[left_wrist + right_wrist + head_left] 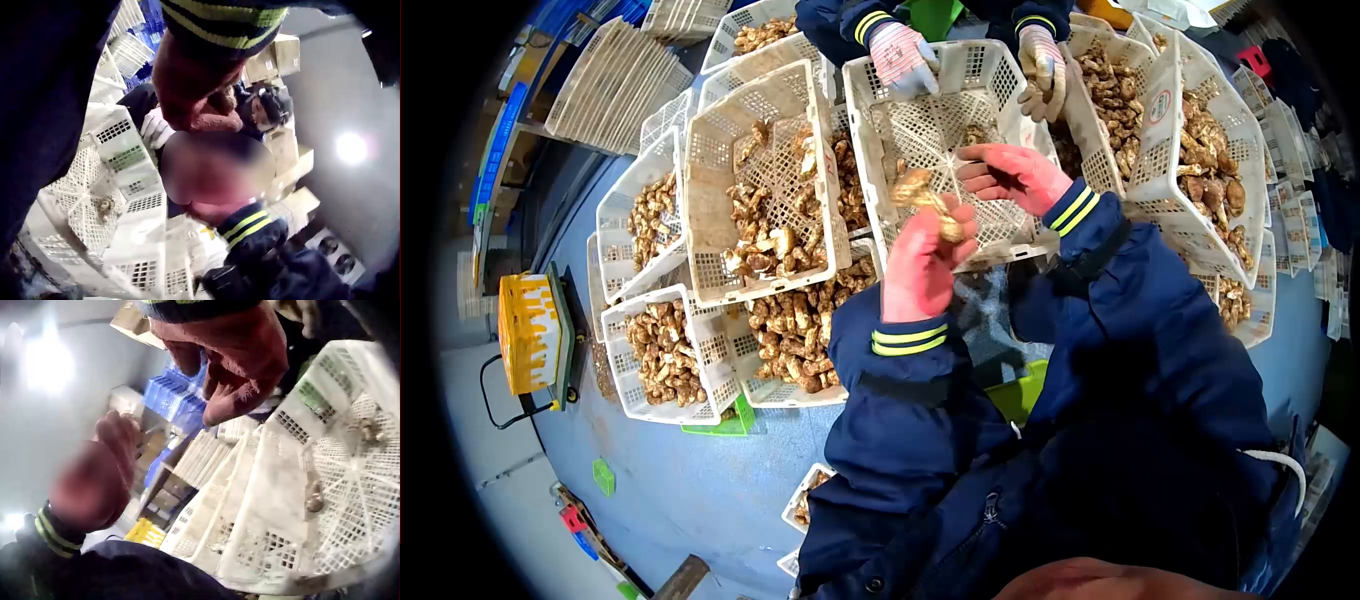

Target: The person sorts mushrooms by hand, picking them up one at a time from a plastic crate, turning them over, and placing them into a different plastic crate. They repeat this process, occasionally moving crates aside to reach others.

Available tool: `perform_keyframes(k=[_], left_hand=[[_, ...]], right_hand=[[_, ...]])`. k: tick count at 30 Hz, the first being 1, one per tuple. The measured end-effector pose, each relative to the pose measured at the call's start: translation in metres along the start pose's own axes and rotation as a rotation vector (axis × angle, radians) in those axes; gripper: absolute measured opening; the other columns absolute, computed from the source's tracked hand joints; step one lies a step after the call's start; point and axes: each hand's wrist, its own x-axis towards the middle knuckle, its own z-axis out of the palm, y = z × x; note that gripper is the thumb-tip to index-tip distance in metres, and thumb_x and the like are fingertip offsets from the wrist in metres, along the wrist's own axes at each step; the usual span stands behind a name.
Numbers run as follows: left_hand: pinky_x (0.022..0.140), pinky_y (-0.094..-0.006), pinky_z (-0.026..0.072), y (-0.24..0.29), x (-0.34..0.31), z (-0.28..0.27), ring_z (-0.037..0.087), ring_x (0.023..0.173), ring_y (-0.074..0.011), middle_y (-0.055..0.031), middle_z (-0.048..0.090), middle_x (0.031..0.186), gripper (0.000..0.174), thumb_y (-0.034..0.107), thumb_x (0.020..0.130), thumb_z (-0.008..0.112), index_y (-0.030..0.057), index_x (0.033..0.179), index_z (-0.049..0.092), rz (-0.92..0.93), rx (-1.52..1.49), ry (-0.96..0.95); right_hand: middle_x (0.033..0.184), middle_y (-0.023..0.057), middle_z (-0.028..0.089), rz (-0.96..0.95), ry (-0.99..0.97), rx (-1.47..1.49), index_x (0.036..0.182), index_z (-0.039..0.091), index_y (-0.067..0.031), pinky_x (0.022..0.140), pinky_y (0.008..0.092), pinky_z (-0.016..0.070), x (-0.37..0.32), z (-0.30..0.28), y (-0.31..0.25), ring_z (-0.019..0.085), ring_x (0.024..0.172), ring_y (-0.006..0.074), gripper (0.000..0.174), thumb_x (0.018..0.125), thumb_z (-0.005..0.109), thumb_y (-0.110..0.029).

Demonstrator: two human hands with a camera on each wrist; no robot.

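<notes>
My left hand (925, 262), in a red glove, pinches a brown-and-cream mushroom (916, 190) with a thick stem, above the near left part of a white perforated crate (915, 135). To its right, my red-gloved right hand (1018, 178) is held over the same crate with fingers extended and nothing in them. In the right wrist view this right hand (234, 365) is seen from close by, its fingers slightly bent. On the crate floor lie a few mushrooms, among them a small one (314, 497).
Across the crate, another person's white-gloved hands (903, 58) rest at its far rim. Crates of mushrooms stand on both sides, including a tilted crate (750, 270) at left and another (1210, 150) at right. A yellow cart (533, 335) stands on the blue floor.
</notes>
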Motion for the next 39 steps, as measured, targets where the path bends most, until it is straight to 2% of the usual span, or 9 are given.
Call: perform_keyframes(k=[4,11,17,19,23,27,32,36,39], left_hand=[[0.077,-0.0337,0.0499,0.075,-0.016,-0.056,0.058,0.092,-0.0211,-0.0112,0.057,0.105,0.038,0.031,0.088,0.046,0.0028,0.112,0.047,0.136,-0.248,-0.139],[0.091,-0.0328,0.0387,0.139,-0.028,-0.139,0.043,0.113,-0.0236,-0.0143,0.038,0.129,0.055,0.039,0.089,0.04,0.001,0.128,0.032,0.103,0.101,0.357],[0.087,-0.0315,0.0402,0.111,-0.034,-0.161,0.047,0.106,-0.0199,-0.0101,0.043,0.125,0.05,0.038,0.09,0.038,0.0042,0.127,0.034,0.13,0.147,0.311],[0.082,-0.0308,0.0421,0.109,-0.029,-0.154,0.051,0.098,-0.0197,-0.0116,0.049,0.116,0.051,0.04,0.089,0.041,0.0009,0.122,0.039,0.167,0.149,0.342],[0.087,-0.0313,0.0404,0.114,-0.035,-0.14,0.049,0.105,-0.0212,-0.013,0.046,0.12,0.05,0.038,0.091,0.037,0.0005,0.124,0.038,0.203,0.272,0.296],[0.086,-0.0303,0.0404,0.122,-0.05,-0.118,0.049,0.104,-0.0197,-0.0118,0.047,0.12,0.05,0.038,0.091,0.036,0.0014,0.124,0.038,0.266,0.311,0.162],[0.081,-0.0316,0.0425,0.122,-0.063,-0.064,0.051,0.097,-0.0204,-0.0143,0.048,0.117,0.05,0.039,0.091,0.035,0.0008,0.123,0.039,0.351,0.281,0.173],[0.083,-0.0328,0.0418,0.112,-0.062,-0.027,0.049,0.1,-0.0212,-0.0137,0.046,0.119,0.049,0.037,0.091,0.037,0.0014,0.124,0.037,0.265,0.25,-0.165],[0.084,-0.0342,0.0407,0.096,-0.067,0.011,0.047,0.101,-0.0225,-0.0154,0.044,0.122,0.048,0.034,0.091,0.037,0.0003,0.126,0.036,0.22,0.267,-0.196]], right_hand=[[0.099,0.0058,0.058,0.132,0.207,-0.388,0.117,0.046,-0.0027,0.072,0.0229,0.0465,0.024,-0.032,0.008,0.056,0.082,0.0112,0.041,0.087,0.045,-0.03],[0.111,0.0113,0.055,0.197,-0.074,-1.77,0.117,0.048,-0.0133,0.084,0.0341,0.0424,0.144,-0.028,0.068,0.055,0.098,0.0256,0.047,0.076,0.052,-0.036],[0.092,0.0076,0.06,0.014,-0.034,-2.381,0.095,0.061,-0.0099,0.05,0.0371,0.0455,0.206,-0.014,0.162,0.059,0.083,0.02,0.022,0.076,0.051,-0.013],[0.084,0.0055,0.062,0.115,-0.129,-2.36,0.083,0.065,-0.0099,0.045,0.0354,0.0432,0.211,-0.023,0.174,0.059,0.077,0.0187,0.016,0.076,0.05,-0.011],[0.095,0.0128,0.06,0.066,-0.133,-2.129,0.103,0.053,-0.0094,0.071,0.0333,0.0465,0.206,-0.055,0.151,0.059,0.082,0.0247,0.03,0.077,0.049,-0.024],[0.103,0.0144,0.055,-0.054,-0.166,-1.479,0.118,0.047,-0.0119,0.083,0.0334,0.0406,0.098,-0.049,0.022,0.053,0.094,0.0244,0.046,0.073,0.056,-0.013],[0.108,0.0111,0.053,0.013,-0.064,-1.619,0.116,0.05,-0.0173,0.085,0.0326,0.04,-0.077,-0.068,-0.091,0.05,0.099,0.0265,0.048,0.069,0.056,-0.01],[0.113,0.0122,0.049,0.257,0.097,-1.734,0.116,0.05,-0.0095,0.088,0.0338,0.039,-0.155,-0.09,-0.081,0.048,0.103,0.0279,0.042,0.075,0.057,-0.017],[0.104,0.0123,0.054,0.058,0.268,-1.594,0.114,0.051,-0.0074,0.082,0.0322,0.0414,-0.155,-0.064,-0.088,0.052,0.095,0.0258,0.036,0.079,0.055,-0.017]])
